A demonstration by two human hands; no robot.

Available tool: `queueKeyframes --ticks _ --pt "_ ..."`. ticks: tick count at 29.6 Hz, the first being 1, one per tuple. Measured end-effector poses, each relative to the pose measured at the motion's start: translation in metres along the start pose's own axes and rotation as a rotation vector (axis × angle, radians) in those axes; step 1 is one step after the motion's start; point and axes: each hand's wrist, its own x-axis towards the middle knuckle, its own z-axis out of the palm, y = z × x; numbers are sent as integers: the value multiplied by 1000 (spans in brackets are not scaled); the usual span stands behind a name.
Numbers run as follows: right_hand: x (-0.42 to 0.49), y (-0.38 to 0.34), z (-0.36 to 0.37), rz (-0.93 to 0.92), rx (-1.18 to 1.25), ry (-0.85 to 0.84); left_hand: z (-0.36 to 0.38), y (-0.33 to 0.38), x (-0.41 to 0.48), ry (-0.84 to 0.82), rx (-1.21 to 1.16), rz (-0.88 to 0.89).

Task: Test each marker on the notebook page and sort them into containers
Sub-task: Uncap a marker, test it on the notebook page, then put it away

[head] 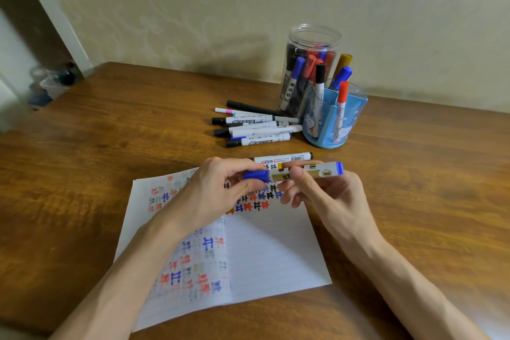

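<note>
Holding a blue-capped marker with a white and gold label (296, 172) level above the page, you have both hands on it. Your left hand (218, 190) curls round the blue cap at the nine o'clock end. Your right hand (328, 196) pinches the barrel between thumb and fingers toward the three o'clock end. The two hands sit close together near the marker's middle.

Under them lies the open lined notebook page (276, 251), with small blue, red, black and orange test marks along its twelve o'clock edge and down its nine o'clock side. Just past your fingers at twelve o'clock, a white marker with black ends (284, 158) lies flat on the brown wooden table (110, 132). Further out the same way, a loose pile of white-barrelled markers (256, 127) lies on its side.

At one o'clock stands a light blue plastic pen holder (345, 130) with four markers upright in its compartments. Right behind it is a clear round plastic jar (311, 36) packed with more markers.
</note>
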Motion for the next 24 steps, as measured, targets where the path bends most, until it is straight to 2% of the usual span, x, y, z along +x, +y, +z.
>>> queueKeyframes --ticks 7,14,19,24 --pt "-3 6 4 -90 -13 12 5 -5 1 39 6 26" --pt "-2 12 6 -94 -22 -2 6 -2 -1 24 -17 32" --pt "3 10 1 41 38 -27 -7 5 2 31 -60 12" --pt "0 7 -3 176 220 -5 -17 8 2 40 -104 -12"
